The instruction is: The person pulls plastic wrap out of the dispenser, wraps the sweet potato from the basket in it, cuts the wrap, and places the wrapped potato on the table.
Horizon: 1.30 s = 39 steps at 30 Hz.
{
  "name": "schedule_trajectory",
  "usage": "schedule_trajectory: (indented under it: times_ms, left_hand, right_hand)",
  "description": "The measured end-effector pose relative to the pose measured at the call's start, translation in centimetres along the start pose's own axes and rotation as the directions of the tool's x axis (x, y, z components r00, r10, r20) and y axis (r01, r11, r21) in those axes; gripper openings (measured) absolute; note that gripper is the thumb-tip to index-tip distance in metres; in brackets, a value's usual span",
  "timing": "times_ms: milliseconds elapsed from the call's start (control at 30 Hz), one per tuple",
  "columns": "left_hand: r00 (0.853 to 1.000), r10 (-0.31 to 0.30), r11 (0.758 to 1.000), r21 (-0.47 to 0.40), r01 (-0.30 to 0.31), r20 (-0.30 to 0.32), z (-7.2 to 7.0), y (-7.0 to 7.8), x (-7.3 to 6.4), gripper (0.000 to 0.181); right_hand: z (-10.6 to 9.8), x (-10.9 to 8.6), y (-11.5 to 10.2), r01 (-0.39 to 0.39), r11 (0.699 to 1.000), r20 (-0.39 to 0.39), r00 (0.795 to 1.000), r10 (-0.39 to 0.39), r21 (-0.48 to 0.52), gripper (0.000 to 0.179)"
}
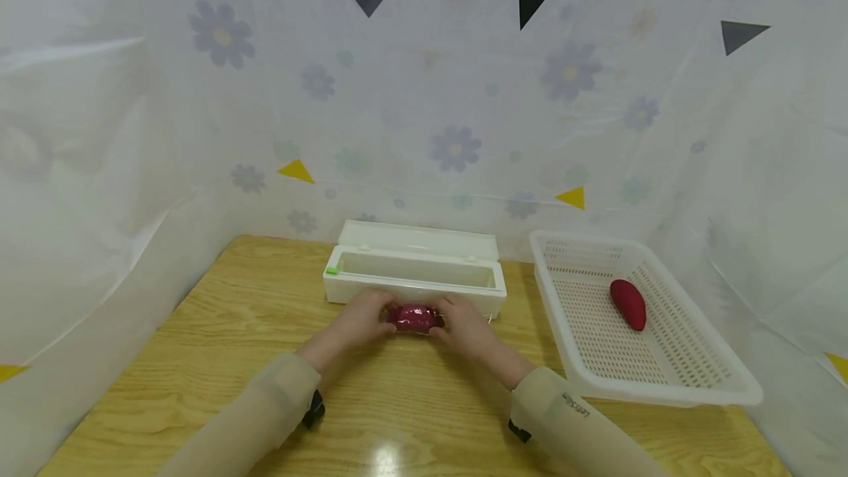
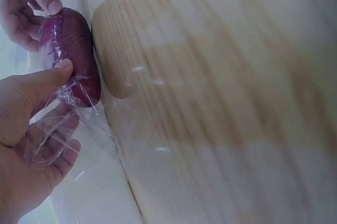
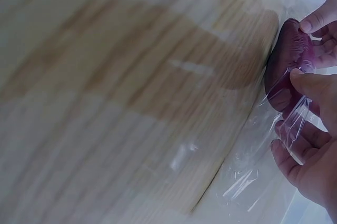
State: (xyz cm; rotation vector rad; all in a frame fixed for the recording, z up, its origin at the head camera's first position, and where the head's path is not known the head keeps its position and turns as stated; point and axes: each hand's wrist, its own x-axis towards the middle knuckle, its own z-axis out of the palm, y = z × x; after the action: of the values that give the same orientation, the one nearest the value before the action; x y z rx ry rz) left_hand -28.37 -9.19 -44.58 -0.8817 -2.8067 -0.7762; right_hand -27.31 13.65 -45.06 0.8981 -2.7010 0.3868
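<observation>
A dark purple-red sweet potato point(image 1: 416, 319), glossy with clear cling film, lies crosswise between both hands, just in front of the white film dispenser box point(image 1: 414, 291). My left hand point(image 1: 367, 317) holds its left end, thumb on the near side. At the other end my right hand point(image 1: 466, 326) grips it the same way. In the left wrist view loose cling film point(image 2: 87, 129) bunches at the left end and trails past the fingers. The right wrist view shows film point(image 3: 297, 121) gathered in folds at the right end, below the thumb.
The dispenser's lid point(image 1: 419, 240) stands raised at the back, with a small green piece point(image 1: 333, 271) on the box's left corner. To the right, a white perforated basket point(image 1: 570, 344) holds another red sweet potato point(image 1: 628, 305). Everything is on a wood-grain table point(image 1: 411, 403) before a flowered curtain.
</observation>
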Motion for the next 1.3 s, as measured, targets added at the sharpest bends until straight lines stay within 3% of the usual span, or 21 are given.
schedule_trajectory:
  times_ms: [333, 600, 733, 900, 1067, 1300]
  left_hand:
    - [0.999, -0.035, 0.999, -0.013, 0.034, -0.038, 0.2, -0.2, 0.3, 0.024]
    - [0.998, -0.033, 0.997, -0.077, 0.029, -0.050, -0.2, -0.3, -0.2, 0.025]
    - [0.993, -0.093, 0.990, -0.111, 0.086, -0.066, -0.7, -0.6, -0.7, 0.026]
    - [0.973, -0.177, 0.978, -0.138, 0.158, -0.145, -2.1, -1.0, -1.5, 0.031]
    - [0.952, -0.166, 0.982, -0.127, 0.137, -0.257, -3.5, -1.9, -2.1, 0.037]
    - [0.918, -0.158, 0.983, -0.146, 0.111, -0.364, -4.9, -3.6, -2.5, 0.043]
  right_hand:
    - [-0.2, 0.3, -0.4, -0.020, 1.000, 0.020, 1.000, 0.020, -0.015, 0.046]
    - [0.0, 0.4, -0.3, -0.008, 0.999, 0.010, 1.000, 0.009, -0.038, 0.045]
    - [0.2, 0.3, -0.2, -0.023, 0.999, 0.021, 1.000, 0.024, -0.034, 0.045]
    - [0.1, 0.2, -0.3, -0.030, 0.999, 0.013, 0.999, 0.030, -0.025, 0.044]
    - [0.1, 0.1, -0.2, -0.018, 1.000, -0.007, 1.000, 0.018, -0.012, 0.045]
    - [0.3, 0.2, -0.2, -0.012, 1.000, -0.008, 1.000, 0.012, -0.016, 0.046]
